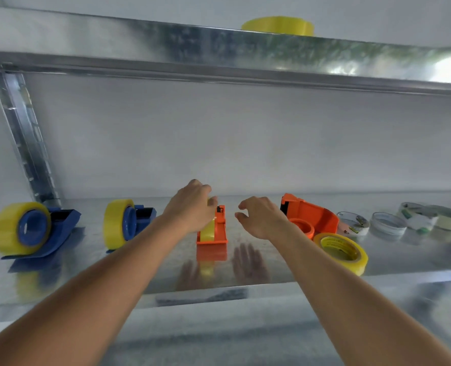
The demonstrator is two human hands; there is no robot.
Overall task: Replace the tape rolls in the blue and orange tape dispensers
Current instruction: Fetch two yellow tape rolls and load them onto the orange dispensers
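Two blue dispensers stand on the metal shelf (140, 260), the left one (34, 228) and the second one (129, 223), each with a yellow roll. At the middle an orange dispenser (216, 233) holds a yellow roll (207, 232); my left hand (192, 207) grips the top of that roll. My right hand (261, 217) hovers just to its right, fingers loosely curled, holding nothing. A second orange dispenser (311, 215) stands farther right with an empty orange hub. A loose yellow tape roll (342, 250) lies in front of it.
Several spent or small tape rolls (388, 223) lie at the right end of the shelf. A slotted upright post (23, 138) stands at the back left. The upper shelf (219, 54) overhangs, with another yellow roll (278, 25) on top.
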